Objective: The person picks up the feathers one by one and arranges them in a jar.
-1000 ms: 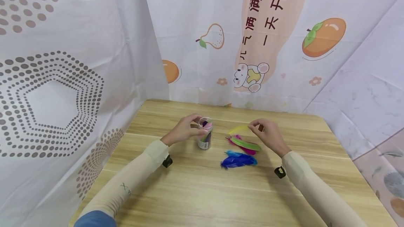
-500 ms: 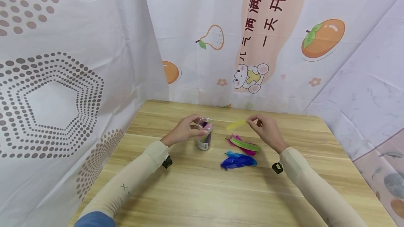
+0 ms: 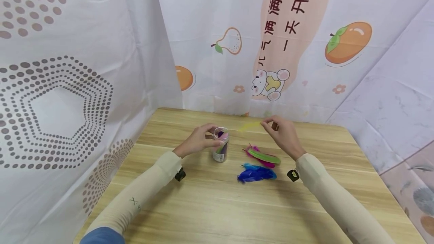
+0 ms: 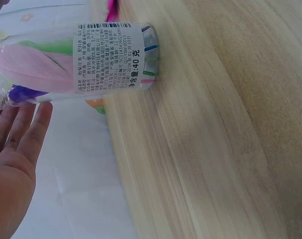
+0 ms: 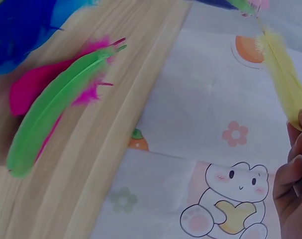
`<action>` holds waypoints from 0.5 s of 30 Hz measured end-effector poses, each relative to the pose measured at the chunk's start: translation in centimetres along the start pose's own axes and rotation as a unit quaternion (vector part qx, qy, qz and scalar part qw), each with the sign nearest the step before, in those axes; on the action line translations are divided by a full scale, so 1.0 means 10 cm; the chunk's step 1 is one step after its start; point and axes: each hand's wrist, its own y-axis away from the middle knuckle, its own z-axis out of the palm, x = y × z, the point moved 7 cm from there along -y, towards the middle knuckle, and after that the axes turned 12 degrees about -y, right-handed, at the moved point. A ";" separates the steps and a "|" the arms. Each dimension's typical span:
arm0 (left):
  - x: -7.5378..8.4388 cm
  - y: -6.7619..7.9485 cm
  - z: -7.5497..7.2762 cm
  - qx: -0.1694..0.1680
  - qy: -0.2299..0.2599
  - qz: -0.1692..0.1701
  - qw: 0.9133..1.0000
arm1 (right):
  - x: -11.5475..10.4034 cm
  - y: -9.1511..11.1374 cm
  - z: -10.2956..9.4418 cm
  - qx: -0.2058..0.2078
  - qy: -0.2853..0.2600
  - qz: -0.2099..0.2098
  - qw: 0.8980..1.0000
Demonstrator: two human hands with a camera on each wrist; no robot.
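Note:
My left hand [image 3: 200, 139] grips a clear plastic jar [image 3: 220, 153] near its open top; the jar stands upright on the table. Pink, green and purple feathers show through its wall, and a printed label [image 4: 108, 57] is on its lower part. A yellow feather [image 5: 282, 74] is pinched at one end by my right hand [image 3: 282, 135], raised above the table to the right of the jar. Its free end points toward the jar's mouth, apart from it. Below lie a green feather [image 5: 56, 109] on magenta feathers [image 5: 29, 87], and blue feathers [image 3: 255, 173] nearer the front.
A light wood-grain table [image 3: 217, 206] carries everything. Behind it hangs a white printed curtain [image 3: 203, 18] with fruit and a cartoon bear, close to the table's back edge. Another dotted curtain [image 3: 132, 67] hangs along the left side.
My right hand has lifted the yellow feather off the spot beside the green and magenta ones and moved it up and left toward the jar. My left hand stays on the jar.

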 end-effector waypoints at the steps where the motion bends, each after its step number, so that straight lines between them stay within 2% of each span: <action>1: 0.00 0.00 0.00 0.000 0.001 0.000 1.000 | -0.02 -0.01 0.00 0.001 -0.002 0.000 1.000; 10: 0.01 0.01 0.00 -0.001 0.009 0.001 1.000 | -0.14 -0.10 0.06 0.000 -0.010 -0.011 1.000; 15: 0.02 0.01 -0.01 0.000 -0.006 0.005 1.000 | -0.19 -0.14 0.12 0.001 -0.013 -0.019 1.000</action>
